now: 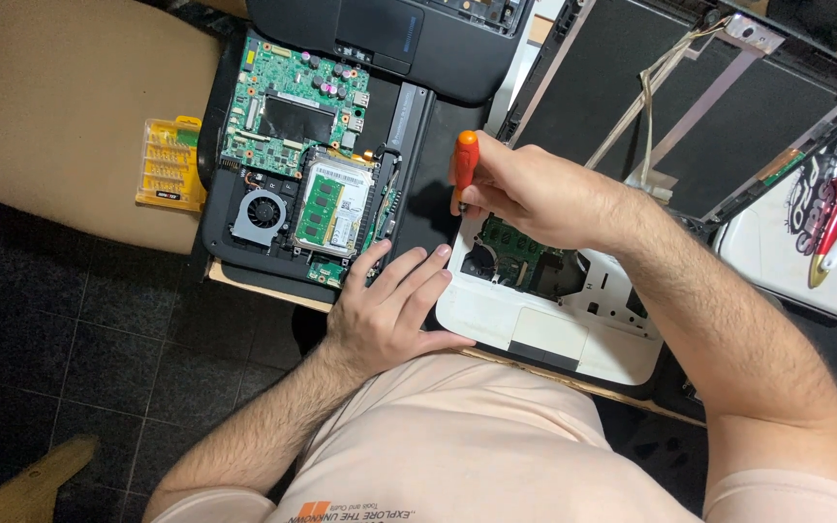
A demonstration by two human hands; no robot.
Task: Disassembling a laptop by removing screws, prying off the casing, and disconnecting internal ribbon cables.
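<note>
- A screwdriver with an orange handle [465, 165] is gripped upright in the right hand [535, 194], the fingers closed around the handle; its tip is pointed down at the top-left corner of the white laptop base [496, 315].
- The left hand [389, 305] is laid flat, fingers spread and holding nothing, across the seam where the white base touches the black opened laptop [244, 247] lying at nine o'clock from it.
- The step in hand is judged to be the working of a screw at that corner, with the chassis steadied by the left palm; the screw head itself is hidden by the right hand, so whether it is seated or free cannot be told.
- In the black laptop a green circuit board [288, 87], a fan [262, 215] and a memory module [326, 208] are exposed.
- A yellow bit case [170, 165] is lying on a tan seat cushion [70, 116], at nine o'clock from the black laptop and just beside it.
- A detached screen lid [690, 107], inner side up with cables showing, is seen at one o'clock from the right hand.
- The next move is judged to call for the tip to be kept square in the screw and for steady downward pressure while the handle is turned, so that the head is not stripped.
</note>
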